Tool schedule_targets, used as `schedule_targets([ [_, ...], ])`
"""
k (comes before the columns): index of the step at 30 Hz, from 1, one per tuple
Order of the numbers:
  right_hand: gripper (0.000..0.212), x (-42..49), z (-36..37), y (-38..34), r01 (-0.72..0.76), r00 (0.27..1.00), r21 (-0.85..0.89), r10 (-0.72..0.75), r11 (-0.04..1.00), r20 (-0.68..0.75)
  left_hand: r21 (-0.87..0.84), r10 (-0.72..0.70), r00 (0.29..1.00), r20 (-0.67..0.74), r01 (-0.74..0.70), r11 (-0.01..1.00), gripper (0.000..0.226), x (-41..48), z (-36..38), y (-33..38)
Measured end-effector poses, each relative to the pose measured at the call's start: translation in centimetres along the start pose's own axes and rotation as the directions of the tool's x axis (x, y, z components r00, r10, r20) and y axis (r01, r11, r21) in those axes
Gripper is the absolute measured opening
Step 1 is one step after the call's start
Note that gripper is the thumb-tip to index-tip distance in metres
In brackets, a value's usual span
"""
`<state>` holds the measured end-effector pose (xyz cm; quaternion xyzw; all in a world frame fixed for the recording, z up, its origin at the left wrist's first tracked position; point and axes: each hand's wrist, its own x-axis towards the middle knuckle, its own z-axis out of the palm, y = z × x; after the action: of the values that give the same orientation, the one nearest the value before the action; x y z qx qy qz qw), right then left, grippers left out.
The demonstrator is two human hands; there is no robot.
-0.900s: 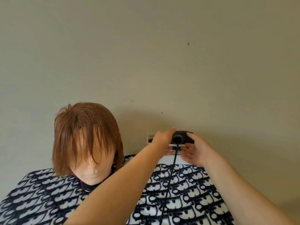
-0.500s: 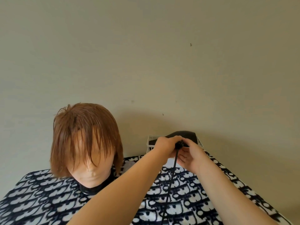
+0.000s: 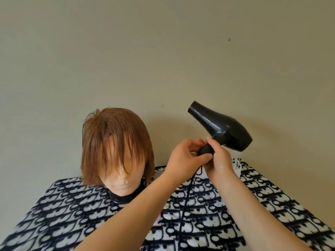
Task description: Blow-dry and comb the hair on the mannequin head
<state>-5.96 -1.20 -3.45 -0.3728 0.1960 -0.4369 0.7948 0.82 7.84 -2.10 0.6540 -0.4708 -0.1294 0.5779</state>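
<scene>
The mannequin head (image 3: 121, 171) stands left of centre on a patterned cloth, its damp reddish-brown hair (image 3: 112, 134) hanging over the face. A black hair dryer (image 3: 219, 126) is held up in the air to the right of the head, nozzle pointing up and left. My right hand (image 3: 220, 160) grips its handle from the right. My left hand (image 3: 184, 156) holds the bottom of the handle from the left, fingers curled round it. The black cord (image 3: 185, 201) drops from the handle down across the cloth. No comb is in view.
A black-and-white patterned cloth (image 3: 76, 211) covers the table. A white wire basket (image 3: 237, 164) shows partly behind my right hand at the back right. A plain beige wall (image 3: 163, 51) rises close behind everything.
The dryer has been lifted out of the white basket and raised upright beside the head. Both hands came up with it, toward me and closed round its handle.
</scene>
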Motion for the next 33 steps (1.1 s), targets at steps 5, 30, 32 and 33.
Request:
schedule_targets([
  [5, 0.007, -1.5, 1.8, 0.9, 0.092, 0.995, -0.030, -0.093, 0.995, -0.034, 0.016, 0.055, 0.998, -0.013, -0.054, 0.998, 0.033, -1.7, -1.3, -0.2],
  [30, 0.026, -3.9, 3.6, 3.0, 0.057, 0.998, -0.018, -0.057, 0.998, -0.007, 0.018, 0.168, 0.970, -0.177, -0.168, 0.986, 0.026, -5.3, -2.4, -1.9],
  [32, 0.022, -4.0, 3.2, 3.1, 0.063, 0.998, -0.039, -0.063, 0.997, 0.001, 0.009, 0.154, 0.977, -0.147, -0.154, 0.988, 0.027, -5.6, -2.6, -1.8],
  [33, 0.017, -4.2, 3.0, 3.1, 0.072, 0.997, -0.056, -0.072, 0.996, 0.009, 0.005, 0.138, 0.984, -0.116, -0.138, 0.990, 0.027, -5.7, -2.8, -1.9],
])
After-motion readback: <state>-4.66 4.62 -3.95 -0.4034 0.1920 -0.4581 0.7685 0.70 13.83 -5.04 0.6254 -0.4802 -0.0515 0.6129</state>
